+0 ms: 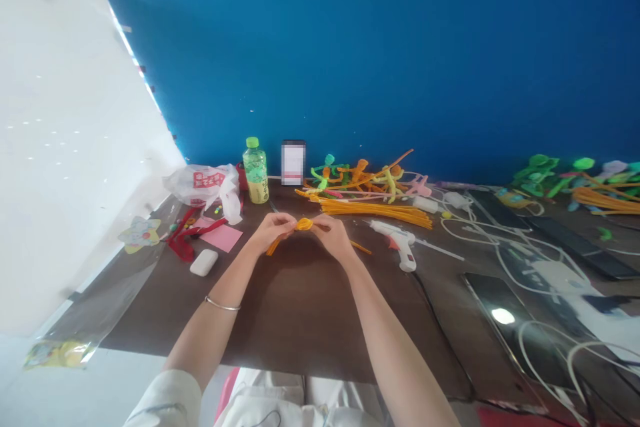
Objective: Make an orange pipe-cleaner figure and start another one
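Observation:
Between my two hands, above the dark table (300, 307), is a small orange pipe-cleaner piece (303, 224) bent into a rounded shape. My left hand (275, 227) pinches its left side, and an orange strand hangs down below those fingers. On the right side, my right hand (330, 233) has its fingers closed on the same piece. Another orange strand shows past my right wrist. Behind my right hand lies a bundle of orange pipe cleaners (375, 211).
A white glue gun (400, 243) with a black cord lies to the right, near a tablet (515, 327) and white cables. At the back stand a bottle (257, 177) and a phone (293, 163). A white case (204, 262) and pink paper (223, 236) are left.

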A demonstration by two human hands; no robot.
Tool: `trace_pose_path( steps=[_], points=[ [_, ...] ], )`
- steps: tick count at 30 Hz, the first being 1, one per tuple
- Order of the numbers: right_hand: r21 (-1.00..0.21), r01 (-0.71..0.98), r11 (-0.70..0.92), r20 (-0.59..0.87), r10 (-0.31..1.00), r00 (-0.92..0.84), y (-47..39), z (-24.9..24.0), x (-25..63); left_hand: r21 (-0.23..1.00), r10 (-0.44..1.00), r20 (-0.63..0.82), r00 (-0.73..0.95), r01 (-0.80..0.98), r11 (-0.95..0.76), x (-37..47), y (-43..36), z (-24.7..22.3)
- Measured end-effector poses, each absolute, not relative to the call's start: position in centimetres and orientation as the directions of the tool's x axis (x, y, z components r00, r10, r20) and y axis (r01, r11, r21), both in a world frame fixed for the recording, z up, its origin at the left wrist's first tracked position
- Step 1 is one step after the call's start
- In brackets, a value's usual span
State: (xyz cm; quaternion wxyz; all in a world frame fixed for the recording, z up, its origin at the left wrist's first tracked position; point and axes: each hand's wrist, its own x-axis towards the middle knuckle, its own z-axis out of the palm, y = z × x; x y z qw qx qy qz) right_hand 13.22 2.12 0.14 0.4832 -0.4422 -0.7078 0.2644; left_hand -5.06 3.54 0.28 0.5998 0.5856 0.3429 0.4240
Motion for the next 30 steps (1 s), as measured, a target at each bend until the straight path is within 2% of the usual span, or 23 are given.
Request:
trace_pose_path(
  steps=[2,4,7,10,15,20,30],
  points=[
    [-0.765,0.435,0.475,0.466,0.874,-0.136,2.3,-0.2,13.7,0.950,0.906,0.235,0.352,0.114,-0.291,-5.0,3.3,0.6],
    [-0.715,0.506,0.483,0.488,0.863,-0.134,2.5,-0.6,14.1,0.809,0.833,0.376,0.407,0.293,-0.509,-4.7,3.1,0.7],
    [-0.621,0.618,0.482,0.498,0.852,-0.165,2.6,-0.9,14.5,0.580,0.703,0.448,0.552,0.418,-0.699,-4.3,3.0,0.5],
    [-0.569,0.678,0.466,0.495,0.852,-0.170,2.6,-0.9,14.3,0.382,0.640,0.441,0.629,0.514,-0.768,-4.2,3.2,-0.1],
    [-0.685,0.604,0.408,0.469,0.881,-0.063,2.4,-0.8,13.3,0.142,0.647,0.448,0.618,0.665,-0.733,-4.4,3.6,-1.1],
    [-0.777,0.510,0.369,0.419,0.908,-0.019,2.3,-0.8,12.4,0.096,0.628,0.491,0.604,0.679,-0.728,-4.6,3.7,-1.4],
    [-0.790,0.489,0.371,0.406,0.913,-0.037,2.0,-0.3,12.1,0.125,0.561,0.644,0.521,0.652,-0.748,-5.0,3.9,-1.6]
  ],
)
